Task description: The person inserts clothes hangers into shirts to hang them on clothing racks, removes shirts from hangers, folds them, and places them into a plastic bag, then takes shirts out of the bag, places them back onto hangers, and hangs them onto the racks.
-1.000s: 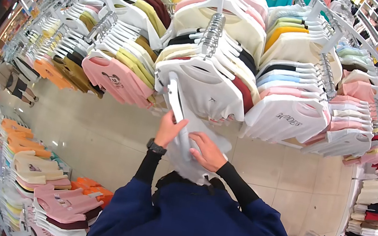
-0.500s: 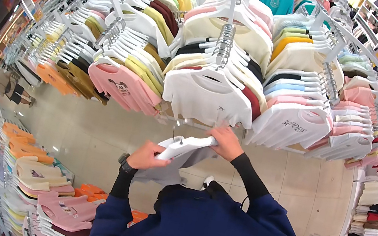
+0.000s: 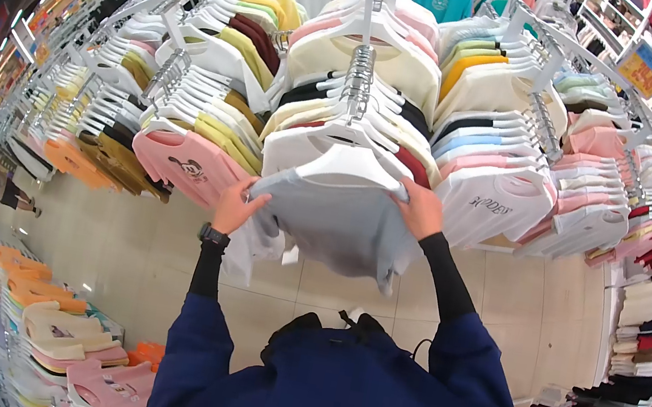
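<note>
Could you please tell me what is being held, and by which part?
The left hand and right hand hold a grey-blue shirt on a white hanger, by its shoulders.

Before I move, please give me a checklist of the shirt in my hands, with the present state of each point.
1. Left hand holds one shoulder of the gray shirt: ok.
2. Right hand holds the other shoulder: ok.
3. White hanger is inside the shirt's neck: ok.
4. Bottom edge is level: not ok, it dips toward the right.
5. Hanger's hook is on the rail: cannot tell.
</note>
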Available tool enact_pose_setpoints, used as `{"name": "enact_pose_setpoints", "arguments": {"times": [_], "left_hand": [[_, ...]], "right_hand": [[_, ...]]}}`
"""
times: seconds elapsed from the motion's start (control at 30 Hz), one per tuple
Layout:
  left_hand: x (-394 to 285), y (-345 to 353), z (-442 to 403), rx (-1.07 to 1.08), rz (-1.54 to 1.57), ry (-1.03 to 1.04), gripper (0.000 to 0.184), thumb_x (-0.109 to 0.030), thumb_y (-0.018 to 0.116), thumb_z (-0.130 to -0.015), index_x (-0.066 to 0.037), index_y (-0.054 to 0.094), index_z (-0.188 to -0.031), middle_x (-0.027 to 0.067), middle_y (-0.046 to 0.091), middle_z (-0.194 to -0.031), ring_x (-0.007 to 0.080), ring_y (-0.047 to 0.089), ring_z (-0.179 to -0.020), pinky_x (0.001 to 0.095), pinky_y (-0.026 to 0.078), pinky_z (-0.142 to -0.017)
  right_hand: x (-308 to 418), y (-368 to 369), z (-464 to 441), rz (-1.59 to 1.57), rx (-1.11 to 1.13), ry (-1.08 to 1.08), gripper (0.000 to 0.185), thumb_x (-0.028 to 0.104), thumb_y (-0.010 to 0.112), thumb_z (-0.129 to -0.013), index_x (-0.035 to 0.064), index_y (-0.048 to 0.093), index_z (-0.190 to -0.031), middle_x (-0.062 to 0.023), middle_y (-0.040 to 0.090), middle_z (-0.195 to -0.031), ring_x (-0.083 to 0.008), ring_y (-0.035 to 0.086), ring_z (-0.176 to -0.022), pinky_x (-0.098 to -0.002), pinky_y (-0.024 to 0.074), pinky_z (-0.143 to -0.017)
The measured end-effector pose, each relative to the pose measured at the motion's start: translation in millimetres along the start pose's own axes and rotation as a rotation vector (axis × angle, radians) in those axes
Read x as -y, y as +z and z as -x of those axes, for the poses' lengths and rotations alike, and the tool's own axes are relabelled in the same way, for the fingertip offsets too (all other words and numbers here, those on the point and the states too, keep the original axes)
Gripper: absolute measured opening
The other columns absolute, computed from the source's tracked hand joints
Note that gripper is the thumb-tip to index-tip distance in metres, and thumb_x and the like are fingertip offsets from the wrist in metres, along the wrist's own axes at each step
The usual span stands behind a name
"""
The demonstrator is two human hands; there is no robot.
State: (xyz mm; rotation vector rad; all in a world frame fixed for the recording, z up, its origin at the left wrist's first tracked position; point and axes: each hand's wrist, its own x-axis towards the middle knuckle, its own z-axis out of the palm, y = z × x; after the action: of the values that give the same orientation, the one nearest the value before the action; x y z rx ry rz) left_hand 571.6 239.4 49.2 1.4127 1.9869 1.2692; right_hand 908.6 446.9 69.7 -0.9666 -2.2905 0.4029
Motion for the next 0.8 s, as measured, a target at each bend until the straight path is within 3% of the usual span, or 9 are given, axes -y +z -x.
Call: {"name": "enact_pose_setpoints", "arguments": {"times": [0.1, 0.27, 0.37, 0.47, 0.57, 0.6, 0.7, 0.8], "left_hand": [[21, 12, -11, -0.086, 0.074, -0.025, 0.042, -0.027, 0.075, -0.083, 0.0, 0.063, -0.113, 0.0065, 0.068, -0.088, 0.0102, 0.06, -0.078, 0.0276, 0.048, -0.07], [51, 20, -12, -0.049, 0.136, -0.035, 0.044, -0.026, 0.075, -0.084, 0.002, 0.061, -0.115, 0.0074, 0.067, -0.093, 0.0105, 0.06, -0.086, 0.0283, 0.048, -0.076], [51, 23, -4, -0.056, 0.198, -0.03, 0.042, -0.025, 0.076, -0.084, 0.003, 0.061, -0.113, 0.0074, 0.067, -0.096, 0.0111, 0.06, -0.09, 0.0284, 0.048, -0.079], [50, 28, 3, -0.082, 0.309, -0.034, 0.04, -0.023, 0.076, -0.084, 0.003, 0.062, -0.11, 0.0067, 0.067, -0.098, 0.0119, 0.06, -0.092, 0.0286, 0.048, -0.079], [62, 30, 13, -0.007, 0.342, -0.158, 0.039, -0.022, 0.077, -0.083, 0.003, 0.062, -0.108, 0.0058, 0.067, -0.098, 0.0126, 0.061, -0.091, 0.0287, 0.048, -0.08], [67, 32, 18, 0.037, 0.338, -0.221, 0.039, -0.022, 0.077, -0.082, 0.003, 0.062, -0.108, 0.0054, 0.067, -0.097, 0.0128, 0.061, -0.091, 0.0287, 0.048, -0.08], [83, 46, 29, 0.14, 0.37, -0.388, 0.041, -0.023, 0.078, -0.081, 0.002, 0.062, -0.109, 0.0045, 0.067, -0.098, 0.0133, 0.062, -0.09, 0.0292, 0.049, -0.081], [101, 64, 44, 0.187, 0.401, -0.396, 0.042, -0.025, 0.079, -0.079, 0.002, 0.064, -0.107, 0.0044, 0.068, -0.098, 0.0135, 0.062, -0.089, 0.0296, 0.049, -0.081]], "right_hand": [[-6, 15, -12, 0.036, 0.015, 0.005, 0.035, 0.043, 0.066, -0.085, 0.009, 0.059, -0.087, -0.0152, 0.065, -0.074, -0.0373, 0.062, -0.074, -0.0479, 0.0466, -0.063], [-7, 29, -13, 0.048, 0.082, 0.023, 0.037, 0.045, 0.067, -0.084, 0.0088, 0.06, -0.087, -0.0152, 0.065, -0.076, -0.0372, 0.063, -0.076, -0.0481, 0.0474, -0.064], [-20, 38, -10, 0.024, 0.1, 0.008, 0.041, 0.048, 0.07, -0.08, 0.0088, 0.062, -0.091, -0.0168, 0.065, -0.078, -0.0377, 0.063, -0.078, -0.0459, 0.0489, -0.066], [-40, 37, -1, -0.113, 0.13, -0.009, 0.044, 0.046, 0.075, -0.076, 0.0073, 0.065, -0.096, -0.0144, 0.067, -0.079, -0.0314, 0.066, -0.076, -0.0394, 0.0503, -0.07], [-73, 48, 21, -0.619, 0.26, 0.208, 0.046, 0.041, 0.078, -0.076, 0.0047, 0.066, -0.102, -0.0092, 0.068, -0.088, -0.0193, 0.065, -0.082, -0.0342, 0.0491, -0.075], [-75, 51, 33, -0.734, 0.299, 0.323, 0.049, 0.036, 0.079, -0.078, 0.0012, 0.064, -0.108, -0.0062, 0.066, -0.1, -0.0144, 0.059, -0.093, -0.0319, 0.0476, -0.081], [-67, 74, 74, -0.897, 0.174, 0.398, 0.057, 0.035, 0.079, -0.078, -0.0007, 0.059, -0.117, -0.0086, 0.066, -0.108, -0.0169, 0.06, -0.1, -0.0317, 0.0475, -0.087], [-59, 101, 111, -0.92, 0.285, 0.525, 0.07, 0.035, 0.081, -0.075, -0.0063, 0.053, -0.123, -0.0127, 0.064, -0.115, -0.0198, 0.059, -0.104, -0.0327, 0.0467, -0.092]]}}
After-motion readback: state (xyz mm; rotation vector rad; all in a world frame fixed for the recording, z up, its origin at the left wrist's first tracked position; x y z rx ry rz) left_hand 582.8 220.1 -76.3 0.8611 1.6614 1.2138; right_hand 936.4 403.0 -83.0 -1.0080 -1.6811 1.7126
